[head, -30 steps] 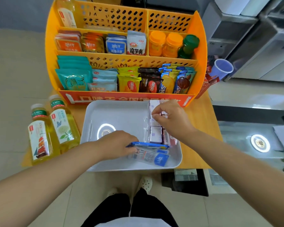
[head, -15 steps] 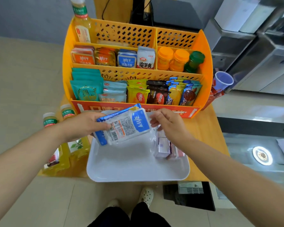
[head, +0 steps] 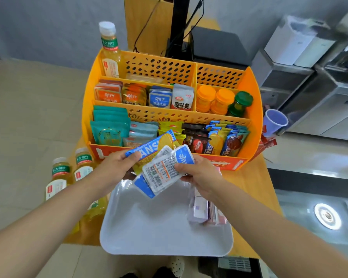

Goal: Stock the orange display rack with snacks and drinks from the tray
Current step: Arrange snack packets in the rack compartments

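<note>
Both hands are up off the tray [head: 165,233] now, and that's the change: a second ago the left hand [head: 113,167] was down in the tray gathering packets, and now the whole bundle is lifted in front of the orange display rack [head: 255,109]. The left hand's fingers are curled round a blue-and-yellow wafer bar [head: 149,150], pinching its near end. The right hand [head: 199,171] has come across from the boxes and grips the white-and-blue fish snack packets [head: 163,171] by their right edge, fingers wrapped under them. So the stack is being split between two hands, which looks like sorting by type before shelving.

The bar's far end hangs just over the front row, near the matching blue wafer bars [head: 229,141] at the right. The matching blue fish packets [head: 160,98] sit in the middle tier. Only the small purple boxes [head: 199,211] remain in the tray, at its right side. Two tea bottles [head: 68,177] stand on the table [head: 263,177] to the left, not yet shelved, with one bottle [head: 110,51] already in the back corner.
</note>
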### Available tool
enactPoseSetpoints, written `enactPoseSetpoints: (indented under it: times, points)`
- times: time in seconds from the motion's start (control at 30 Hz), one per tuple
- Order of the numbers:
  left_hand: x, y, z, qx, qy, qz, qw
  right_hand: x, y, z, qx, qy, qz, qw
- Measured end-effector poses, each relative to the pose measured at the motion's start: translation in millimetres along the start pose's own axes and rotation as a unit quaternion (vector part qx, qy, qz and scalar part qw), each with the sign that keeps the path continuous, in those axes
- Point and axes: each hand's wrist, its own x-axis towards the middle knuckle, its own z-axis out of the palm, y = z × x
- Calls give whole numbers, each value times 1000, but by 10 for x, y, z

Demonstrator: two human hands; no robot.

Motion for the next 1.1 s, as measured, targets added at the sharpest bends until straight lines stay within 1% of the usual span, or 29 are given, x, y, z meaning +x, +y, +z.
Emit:
enactPoseSetpoints:
  times: [0.07,0.13,0.23,0.27,0.33,0.4,0.47,0.5,0.53,0.6,0.63,0.67,0.73,0.8,0.87,0.93,1.0,1.1]
  points:
    - [60,49,-42,-31,9,13,999,25,-22,-92,17,-6,-2,1000]
    - [147,108,-41,-51,20,20,998,58,-59,-187,61,-18,-6,998]
    - [281,160,68,-23,23,23,999,81,-118,-287,99,-38,-20,994]
    - [306,180,122,-1,13,30,999,84,-133,-307,105,-39,-25,993]
    - [369,236,266,65,-33,41,997,87,-150,-395,106,-29,-36,993]
    - [431,294,423,142,-69,45,986,73,-172,-492,104,-14,-45,993]
    - [521,349,631,203,-82,56,974,61,-198,-643,108,0,-57,993]
    - [560,385,745,209,-80,57,973,50,-220,-741,110,7,-65,992]
    - [594,422,855,191,-73,50,978,37,-247,-838,110,13,-76,991]
    - [645,476,1038,118,-44,37,991,-3,-317,-1040,90,37,-98,990]
    - [670,499,1124,84,-25,45,995,-30,-351,-1144,69,57,-107,990]
    - [709,519,1232,62,-6,64,996,-58,-380,-1268,41,82,-113,989]
    - [773,524,1407,90,26,117,989,-112,-409,-1464,-22,119,-108,987]
    - [858,494,1574,190,65,156,967,-152,-419,-1608,-77,131,-96,984]
    - [920,447,1706,298,90,194,930,-167,-423,-1688,-127,137,-91,978]
    - [970,391,1812,386,87,240,886,-161,-427,-1728,-177,143,-92,969]
    - [1011,356,1893,441,95,272,850,-141,-424,-1750,-220,149,-94,959]
    - [1057,315,1935,504,115,299,802,-88,-403,-1759,-246,153,-99,952]
